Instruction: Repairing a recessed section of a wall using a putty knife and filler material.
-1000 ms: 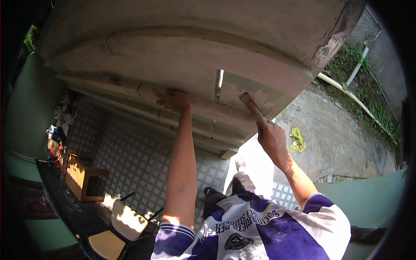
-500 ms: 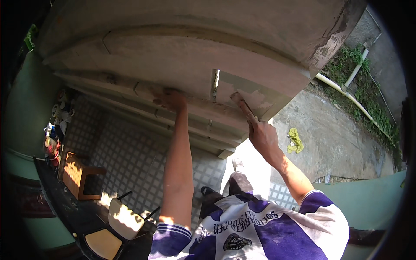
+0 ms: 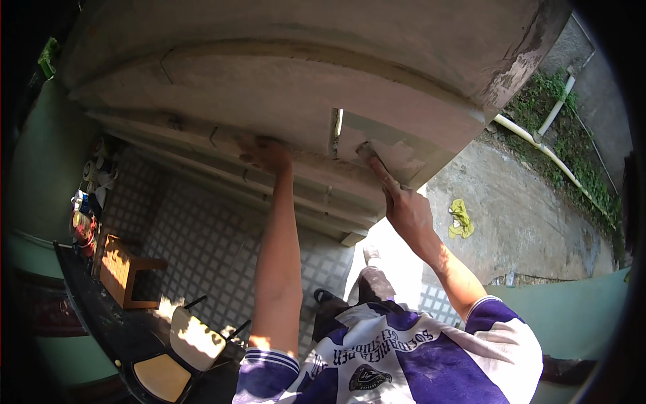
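Note:
My right hand [image 3: 408, 212] is closed round the handle of a putty knife [image 3: 377, 165], with a finger stretched along it toward the blade. The blade lies against a patch of pale, wet-looking filler [image 3: 396, 154] on the flat concrete surface [image 3: 424, 118], just right of a narrow slot [image 3: 337, 125] that lets light through. My left hand [image 3: 272, 156] rests on the ledge of the same structure, left of the slot. Its fingers are in shadow but look apart, and I see nothing held in them.
Ridged ledges [image 3: 296, 192] run below the surface. A wooden stool [image 3: 126, 273] and a chair [image 3: 196, 339] stand at lower left, near piled containers [image 3: 85, 222]. On the concrete ground at right lies a yellow-green cloth [image 3: 461, 219]; a white pipe [image 3: 548, 153] runs beyond it.
The putty knife blade has shifted very slightly on the filler patch. My left hand stays on the ledge, and the view has moved a little.

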`<state>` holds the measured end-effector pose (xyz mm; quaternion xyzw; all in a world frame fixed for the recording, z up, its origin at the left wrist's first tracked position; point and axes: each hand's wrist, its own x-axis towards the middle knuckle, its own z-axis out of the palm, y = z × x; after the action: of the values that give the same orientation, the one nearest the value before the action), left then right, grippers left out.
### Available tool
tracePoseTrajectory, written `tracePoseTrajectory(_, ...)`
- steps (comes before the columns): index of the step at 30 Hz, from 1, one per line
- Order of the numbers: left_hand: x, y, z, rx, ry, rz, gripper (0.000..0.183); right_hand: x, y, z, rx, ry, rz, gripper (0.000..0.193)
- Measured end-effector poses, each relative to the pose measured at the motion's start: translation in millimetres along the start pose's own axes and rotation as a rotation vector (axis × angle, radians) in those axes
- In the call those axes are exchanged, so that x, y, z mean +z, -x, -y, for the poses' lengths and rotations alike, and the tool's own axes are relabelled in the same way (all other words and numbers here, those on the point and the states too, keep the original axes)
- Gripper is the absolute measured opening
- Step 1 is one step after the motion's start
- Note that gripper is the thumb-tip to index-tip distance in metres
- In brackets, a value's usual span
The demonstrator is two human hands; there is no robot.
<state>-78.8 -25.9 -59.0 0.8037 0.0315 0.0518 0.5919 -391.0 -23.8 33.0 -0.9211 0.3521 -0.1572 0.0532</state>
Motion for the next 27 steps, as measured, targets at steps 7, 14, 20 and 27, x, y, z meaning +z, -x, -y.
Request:
tracePoseTrajectory(7,-3,6,-9,-0.045,0.027,0.035,0.061,9,3,-10,0.040,0.013,-0.013,0.065)
tracePoseTrajectory(14,0,-2,-2,-0.019,0.017,-0.005,0.060,-6,8,-14,0.024,-0.001,-0.019,0.067)
tracePoseTrajectory(20,1,1,-2,-0.033,0.036,0.015,0.060,-7,1,3,0.023,-0.051,-0.029,0.068)
tracePoseTrajectory(27,0,4,-4,-0.030,0.032,0.017,0.061,-8,-5,7,0.098,-0.034,0.062,0.067)
